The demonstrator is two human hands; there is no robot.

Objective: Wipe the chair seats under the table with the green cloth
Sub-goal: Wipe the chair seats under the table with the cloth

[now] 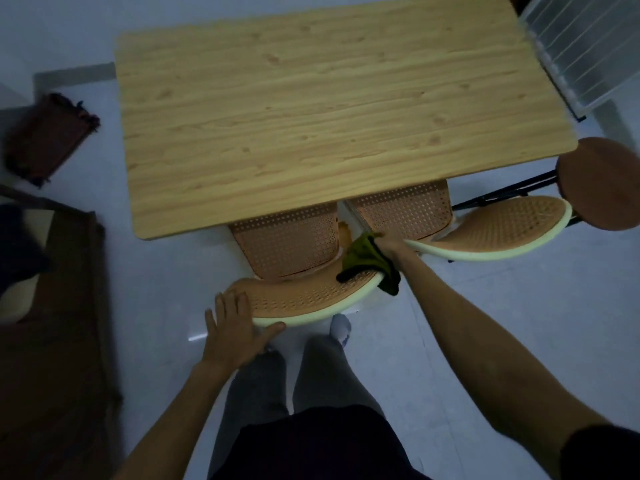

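Observation:
Two orange mesh chairs are tucked under the near edge of a wooden table (311, 116). The left chair's seat (287, 244) sticks out from under the tabletop, and its curved backrest (304, 301) with a pale rim is closest to me. My left hand (235, 329) rests flat on that backrest's left end, fingers spread. My right hand (393, 247) grips the green cloth (363, 261), which drapes over the backrest's right end, in the gap between the two chairs. The right chair's seat (405, 209) and backrest (502, 226) lie to the right.
A round brown stool (602, 181) on a black frame stands at the table's right corner. A white slatted rack (585, 46) is at the far right. A dark red folded cloth (48, 140) lies on the floor left, with brown bedding (52, 323) nearer.

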